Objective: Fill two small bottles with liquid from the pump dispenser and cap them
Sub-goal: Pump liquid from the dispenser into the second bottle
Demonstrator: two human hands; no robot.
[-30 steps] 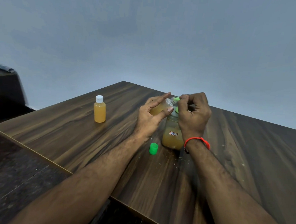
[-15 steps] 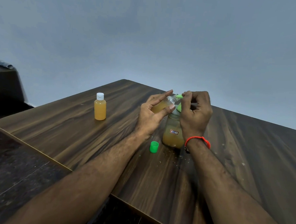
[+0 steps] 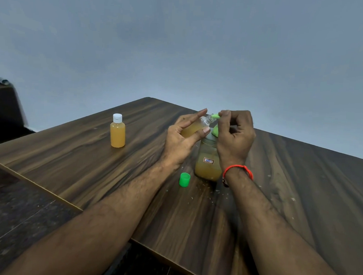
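The left hand (image 3: 183,140) held the second small bottle (image 3: 194,127) tilted, thumb and fingers curled round its body, so that its clear threaded neck met the green spout (image 3: 215,116) of the pump dispenser (image 3: 209,159) — a slant that seemed chosen to let liquid run straight in rather than drip down the side. The right hand (image 3: 234,138) sat over the pump head, fingers curled, with the fingertips (image 3: 224,114) resting on the spout, seemingly ready to press. The dispenser stood on the table (image 3: 70,163) between the two wrists, its jar of cloudy amber liquid roughly half full, with a small label on the front. The tilted bottle looked largely filled with the same orange-yellow liquid (its upper part was hidden by the fingers). Its green cap (image 3: 184,179) lay just beside the dispenser's base, open end up — within easy reach for closing. The first bottle (image 3: 118,131), full and already closed with a white cap, stood well apart to the left, out of the way.
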